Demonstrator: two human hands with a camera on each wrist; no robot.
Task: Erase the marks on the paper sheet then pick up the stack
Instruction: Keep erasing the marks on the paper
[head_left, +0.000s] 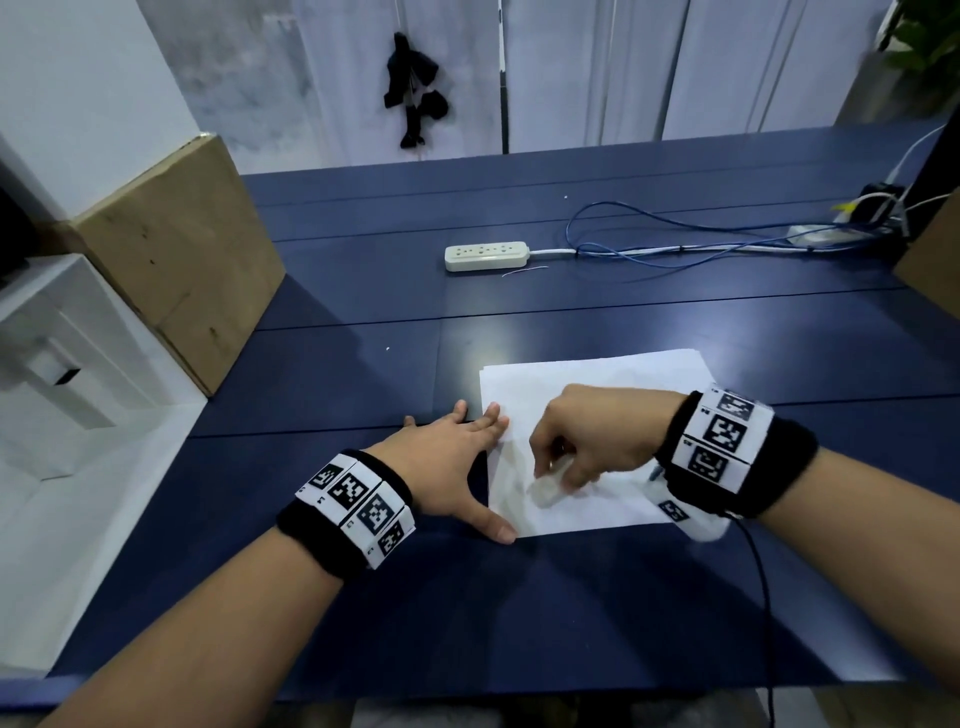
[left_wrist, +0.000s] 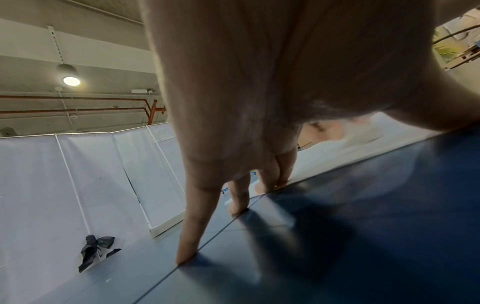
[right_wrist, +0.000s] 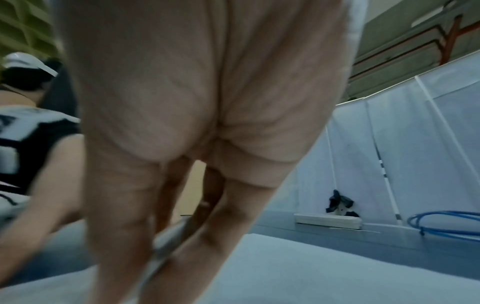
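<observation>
A stack of white paper sheets (head_left: 623, 384) lies on the dark blue table (head_left: 363, 597), right of centre. My left hand (head_left: 462, 457) rests flat with straight fingers at the stack's left edge, thumb and two fingertips on the paper, the other fingers (left_wrist: 187, 246) on the table. My right hand (head_left: 576, 452) hovers low over the sheet's near part, fingers curled round a small white eraser (head_left: 545, 491) that touches the paper; both are motion-blurred. In the right wrist view the eraser (right_wrist: 166, 244) shows between the fingers. Any marks on the sheet are too faint to make out.
A white power strip (head_left: 485, 255) and looped blue cable (head_left: 675, 244) lie at the back of the table. A cardboard box (head_left: 182, 249) stands at the left edge, beside a white unit (head_left: 52, 353). A black cable (head_left: 761, 597) hangs from my right wrist.
</observation>
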